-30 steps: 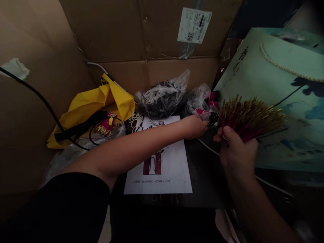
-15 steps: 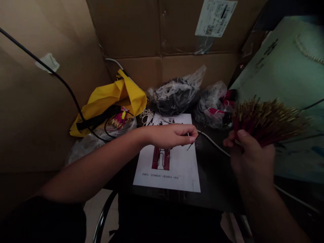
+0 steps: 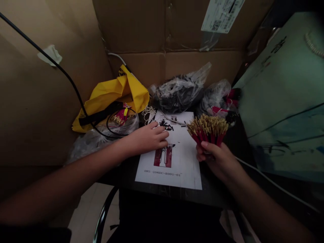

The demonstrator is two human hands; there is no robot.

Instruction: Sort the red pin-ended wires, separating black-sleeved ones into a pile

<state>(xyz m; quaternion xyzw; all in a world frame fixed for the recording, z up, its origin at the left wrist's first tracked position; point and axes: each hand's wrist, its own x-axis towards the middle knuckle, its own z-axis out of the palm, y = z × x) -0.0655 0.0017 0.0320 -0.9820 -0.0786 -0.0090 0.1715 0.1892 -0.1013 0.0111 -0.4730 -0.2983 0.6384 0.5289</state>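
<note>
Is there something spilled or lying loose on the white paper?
Yes. Small black pieces lie scattered loose on the top of the white sheet, beside the left hand. The right hand holds the red wire bundle upright.

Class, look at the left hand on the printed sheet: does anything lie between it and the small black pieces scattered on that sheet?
Nothing visible does. The left hand rests on the sheet, fingertips right beside the black pieces. The right hand holds the wire bundle off to the side.

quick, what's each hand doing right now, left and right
Left hand: open, empty, fingers resting flat on the printed sheet.
Right hand: closed around a bundle of red wires with gold tips.
</note>
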